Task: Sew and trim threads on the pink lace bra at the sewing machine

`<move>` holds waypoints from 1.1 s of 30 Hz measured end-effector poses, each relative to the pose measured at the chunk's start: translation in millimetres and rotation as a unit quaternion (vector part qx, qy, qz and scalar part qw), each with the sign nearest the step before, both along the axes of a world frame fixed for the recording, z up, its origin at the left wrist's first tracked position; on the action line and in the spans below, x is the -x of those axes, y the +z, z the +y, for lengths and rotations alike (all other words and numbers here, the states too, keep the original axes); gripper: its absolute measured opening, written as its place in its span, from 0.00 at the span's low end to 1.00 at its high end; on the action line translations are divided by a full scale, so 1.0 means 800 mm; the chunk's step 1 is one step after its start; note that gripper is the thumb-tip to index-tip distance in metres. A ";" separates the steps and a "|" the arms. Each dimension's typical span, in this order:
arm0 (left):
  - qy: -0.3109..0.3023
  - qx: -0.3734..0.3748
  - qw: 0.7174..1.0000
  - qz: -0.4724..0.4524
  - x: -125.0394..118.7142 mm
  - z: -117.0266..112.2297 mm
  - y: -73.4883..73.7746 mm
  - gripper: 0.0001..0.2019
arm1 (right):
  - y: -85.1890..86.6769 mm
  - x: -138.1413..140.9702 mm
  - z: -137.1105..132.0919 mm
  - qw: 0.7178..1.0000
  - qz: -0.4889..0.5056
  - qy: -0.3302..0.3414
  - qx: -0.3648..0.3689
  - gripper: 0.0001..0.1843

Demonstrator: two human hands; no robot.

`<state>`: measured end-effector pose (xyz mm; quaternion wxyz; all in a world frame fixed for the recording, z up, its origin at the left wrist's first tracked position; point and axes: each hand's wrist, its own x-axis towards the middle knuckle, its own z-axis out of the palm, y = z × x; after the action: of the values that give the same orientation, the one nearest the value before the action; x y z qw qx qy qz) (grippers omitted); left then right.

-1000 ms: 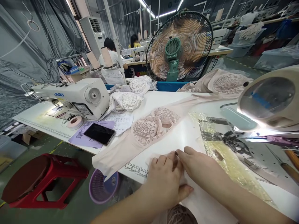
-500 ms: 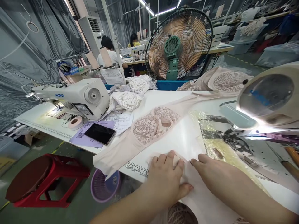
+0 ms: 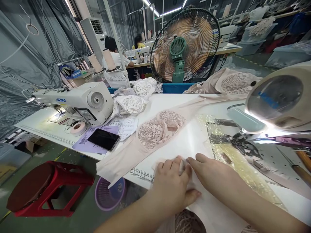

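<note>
A pale pink bra lies along the table's front edge under my hands, its dark-looking lace cup partly hidden below my left wrist. My left hand presses on its fabric with bent fingers, gripping a fold near the fingertips. Right beside it, my right hand pinches the same fabric at the edge, fingertips close to the left index finger. Just beyond both hands a second pale pink bra with lace cups is stretched diagonally across the white table.
At right stands a lit sewing machine; another sewing machine is at left. A phone rests on papers by a tape roll. White lace bras, a large fan, a red stool and a purple basket surround the table.
My right hand has slid left and slightly away from me, up to my left fingers, with the fabric edge. The left hand stays nearly in place.
</note>
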<state>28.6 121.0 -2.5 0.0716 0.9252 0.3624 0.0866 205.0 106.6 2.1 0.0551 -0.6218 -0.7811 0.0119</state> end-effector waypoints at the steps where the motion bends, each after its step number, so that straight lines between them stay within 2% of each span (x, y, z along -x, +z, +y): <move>1: 0.002 0.001 1.000 0.000 0.000 0.000 0.000 0.33 | -0.002 -0.003 -0.003 1.000 -0.005 0.005 0.004 0.11; 5: 0.005 0.012 1.000 0.010 -0.001 0.001 0.005 0.31 | -0.005 -0.021 -0.022 1.000 -0.022 0.010 0.011 0.14; 8: 0.004 0.010 1.000 0.015 -0.001 0.000 0.008 0.31 | 0.005 -0.028 -0.041 1.000 -0.025 -0.009 -0.001 0.14; 10: 0.002 0.002 1.000 0.018 -0.001 0.001 0.011 0.31 | 0.014 -0.025 -0.055 0.998 0.041 -0.043 -0.005 0.13; 12: -0.015 -0.019 0.999 0.029 0.001 0.002 0.015 0.31 | 0.018 -0.017 -0.068 0.985 0.156 -0.071 0.020 0.16; 14: -0.049 -0.041 0.997 0.049 0.003 0.004 0.018 0.31 | 0.014 -0.010 -0.079 0.963 0.252 -0.075 0.056 0.19; 17: -0.082 -0.056 0.992 0.074 0.007 0.002 0.017 0.34 | -0.001 -0.011 -0.087 0.949 0.299 -0.072 0.066 0.16; 20: -0.079 -0.067 0.993 0.052 0.011 -0.005 0.008 0.36 | -0.010 -0.020 -0.080 0.965 0.247 -0.076 0.044 0.17; 24: -0.061 -0.057 0.996 0.029 0.015 -0.014 0.000 0.30 | -0.001 -0.017 -0.053 0.986 0.160 -0.055 0.009 0.16; 28: -0.053 -0.032 0.997 0.036 0.015 -0.017 0.007 0.29 | 0.008 0.002 -0.027 0.996 0.082 -0.017 0.001 0.14; 33: -0.052 -0.001 0.998 0.038 0.015 -0.016 0.011 0.29 | 0.005 0.015 -0.016 0.999 0.016 0.016 -0.026 0.12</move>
<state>16.9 107.8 6.2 0.0614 0.9455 0.3162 0.0475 192.8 94.0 6.2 0.0840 -0.6072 -0.7901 0.0026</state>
